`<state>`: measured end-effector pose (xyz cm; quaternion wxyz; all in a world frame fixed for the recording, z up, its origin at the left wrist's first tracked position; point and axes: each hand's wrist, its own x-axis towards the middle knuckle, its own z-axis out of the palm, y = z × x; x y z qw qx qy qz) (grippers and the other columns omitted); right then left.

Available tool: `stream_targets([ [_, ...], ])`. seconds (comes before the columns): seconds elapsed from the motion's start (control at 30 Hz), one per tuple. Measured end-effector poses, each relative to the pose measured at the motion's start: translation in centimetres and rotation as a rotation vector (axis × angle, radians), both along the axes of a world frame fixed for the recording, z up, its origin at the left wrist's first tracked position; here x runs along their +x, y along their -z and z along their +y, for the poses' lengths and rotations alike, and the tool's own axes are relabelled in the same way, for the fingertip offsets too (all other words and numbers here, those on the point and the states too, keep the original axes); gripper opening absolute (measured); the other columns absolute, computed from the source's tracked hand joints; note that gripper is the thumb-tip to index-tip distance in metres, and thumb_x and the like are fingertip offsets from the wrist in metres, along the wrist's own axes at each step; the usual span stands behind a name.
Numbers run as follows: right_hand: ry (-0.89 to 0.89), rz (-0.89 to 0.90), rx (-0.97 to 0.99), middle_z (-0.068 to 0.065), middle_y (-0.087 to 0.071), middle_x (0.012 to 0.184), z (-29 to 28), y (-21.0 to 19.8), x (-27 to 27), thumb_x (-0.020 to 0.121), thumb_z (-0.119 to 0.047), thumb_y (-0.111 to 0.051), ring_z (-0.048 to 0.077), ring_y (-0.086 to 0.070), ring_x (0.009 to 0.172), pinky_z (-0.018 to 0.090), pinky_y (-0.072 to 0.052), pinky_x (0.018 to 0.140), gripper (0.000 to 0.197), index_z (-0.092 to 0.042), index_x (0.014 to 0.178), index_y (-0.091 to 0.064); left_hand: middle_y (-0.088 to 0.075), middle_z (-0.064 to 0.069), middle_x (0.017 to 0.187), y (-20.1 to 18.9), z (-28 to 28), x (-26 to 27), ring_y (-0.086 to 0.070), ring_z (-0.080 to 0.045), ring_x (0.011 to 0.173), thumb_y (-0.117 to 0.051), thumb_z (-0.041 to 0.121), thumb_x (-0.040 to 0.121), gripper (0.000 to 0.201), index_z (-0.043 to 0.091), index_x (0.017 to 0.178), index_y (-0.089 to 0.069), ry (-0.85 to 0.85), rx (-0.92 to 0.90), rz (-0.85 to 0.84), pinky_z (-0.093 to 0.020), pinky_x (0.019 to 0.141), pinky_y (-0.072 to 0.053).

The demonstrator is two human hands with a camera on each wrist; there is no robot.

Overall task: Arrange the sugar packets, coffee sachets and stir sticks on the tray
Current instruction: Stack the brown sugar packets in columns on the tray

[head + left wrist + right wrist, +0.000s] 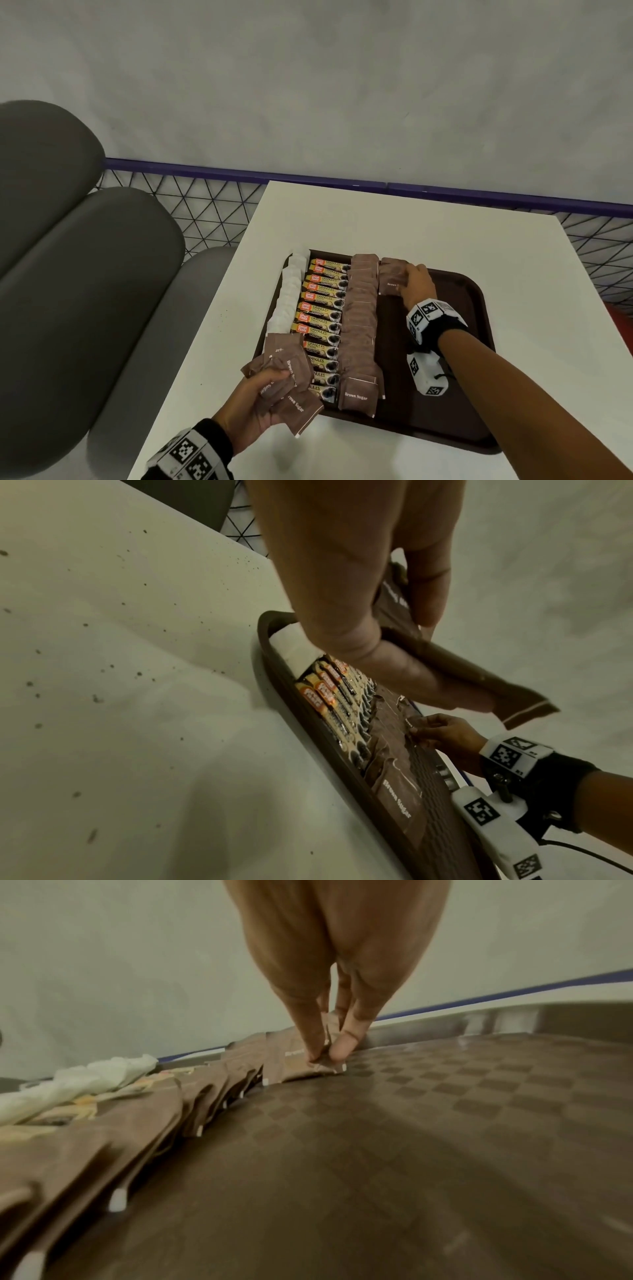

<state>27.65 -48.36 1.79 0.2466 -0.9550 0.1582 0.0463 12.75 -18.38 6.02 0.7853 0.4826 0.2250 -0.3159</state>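
- Tray (pixel 479 342), brown with a checkered floor, sits on the white worktop (pixel 445 240) and carries 4 lines of goods running from near edge to far edge.
- Coffee sachets (pixel 322 308) fill 1 column, overlapped like shingles, with a row of white sugar packets (pixel 289 294) along the left rim.
- Brown sugar packets (pixel 361 325) make the next column, and a second brown column (pixel 392 277) is only begun at the far edge.
- Step in hand, as I judge it: building that second brown column; stir sticks are not visible anywhere.
- Left hand (pixel 253 407) hovers over the tray's near-left corner, fingers curled round a loose fan of spare brown packets (pixel 291 383).
- Right hand (pixel 418 284) pinches the newest packet between thumb and fingertips (pixel 342 1047), setting it flat.
- Next move likely calls for taking 1 packet from the fan and overlapping it just nearer, edges square with the neighbouring column.
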Motion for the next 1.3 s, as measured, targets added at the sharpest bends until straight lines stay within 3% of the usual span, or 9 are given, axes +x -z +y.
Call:
stream_targets([
  [0.2,-0.043,-0.132,-0.058,0.022,-0.036,0.123,0.7,-0.1,-0.7,0.079,0.013,-0.052,0.035,-0.039,0.115,0.039,-0.045,0.086,0.041,0.003,0.118,-0.044,-0.070,-0.022,0.101,-0.3,-0.1,0.3,-0.069,-0.034,0.084,-0.053,0.006,0.081,0.030,0.008,0.109,-0.063,0.006,-0.031,0.005,-0.044,0.066,-0.058],
  [0.33,-0.111,-0.228,0.112,0.015,-0.039,0.125,2.5,-1.4,-2.4,0.085,-0.005,-0.057,0.026,-0.037,0.117,0.033,-0.038,0.096,0.033,-0.004,0.117,-0.048,-0.066,-0.024,0.111,-0.3,-0.7,0.4,-0.065,-0.038,0.096,-0.055,0.006,0.078,0.033,0.007,0.110,-0.063,0.008,-0.035,0.004,-0.044,0.070,-0.058],
  [0.4,-0.180,-0.253,0.239,0.009,-0.042,0.120,3.8,-1.9,-3.9,0.087,-0.013,-0.059,0.018,-0.041,0.108,0.029,-0.036,0.098,0.027,-0.008,0.112,-0.053,-0.068,-0.023,0.106,-0.4,-1.1,0.4,-0.066,-0.036,0.090,-0.052,0.003,0.083,0.025,0.008,0.104,-0.065,-0.001,-0.037,0.005,-0.043,0.065,-0.059],
  [0.5,-0.302,-0.193,0.446,0.000,-0.046,0.103,5.9,-2.7,-6.6,0.088,-0.018,-0.059,0.014,-0.047,0.098,0.030,-0.042,0.093,0.020,-0.007,0.104,-0.059,-0.067,-0.023,0.102,-0.6,-1.8,0.2,-0.070,-0.032,0.082,-0.053,0.003,0.082,0.022,0.007,0.099,-0.066,0.008,-0.040,-0.005,-0.044,0.067,-0.058],
  [0.67,-0.466,0.107,0.723,-0.005,-0.057,0.089,8.6,-4.3,-10.7,0.094,-0.021,-0.049,0.003,-0.053,0.080,0.006,-0.041,0.069,0.026,-0.002,0.106,-0.061,-0.070,-0.018,0.095,-0.8,-2.8,-0.3,-0.071,-0.029,0.079,-0.050,0.004,0.087,0.022,0.007,0.103,-0.065,0.043,-0.029,-0.032,-0.041,0.067,-0.059],
  [0.8,-0.343,0.099,0.924,-0.004,-0.057,0.077,9.4,-4.2,-12.6,0.092,-0.012,-0.053,-0.006,-0.056,0.062,0.007,-0.042,0.058,0.010,-0.013,0.084,-0.059,-0.070,-0.019,0.097,-1.2,-3.4,-0.9,-0.070,-0.028,0.080,-0.049,0.004,0.089,0.023,0.008,0.105,-0.064,0.075,-0.018,-0.048,-0.040,0.066,-0.058],
  [0.9,-0.182,0.091,1.061,-0.003,-0.055,0.069,9.3,-4.7,-13.0,0.088,-0.009,-0.059,-0.001,-0.054,0.054,0.013,-0.044,0.055,0.016,-0.016,0.073,-0.056,-0.071,-0.018,0.094,-1.3,-3.6,-1.3,-0.071,-0.027,0.078,-0.049,0.003,0.089,0.022,0.007,0.104,-0.065,0.076,-0.012,-0.047,-0.039,0.065,-0.059],
  [1.07,-0.053,0.108,1.242,0.007,-0.057,0.073,8.0,-5.6,-12.9,0.088,-0.008,-0.057,0.016,-0.054,0.059,0.023,-0.047,0.059,0.016,-0.011,0.074,-0.051,-0.071,-0.018,0.094,-1.7,-3.6,-1.6,-0.071,-0.028,0.079,-0.048,0.003,0.089,0.023,0.007,0.103,-0.065,0.075,-0.026,-0.043,-0.039,0.062,-0.058],
  [1.3,0.080,0.050,1.353,0.008,-0.058,0.080,6.8,-5.8,-13.2,0.087,0.006,-0.052,0.015,-0.063,0.058,0.027,-0.056,0.053,0.014,-0.006,0.085,-0.046,-0.072,-0.016,0.089,-1.9,-3.9,-1.8,-0.072,-0.024,0.074,-0.048,0.003,0.090,0.022,0.008,0.102,-0.065,0.090,-0.023,-0.039,-0.036,0.059,-0.058],
])
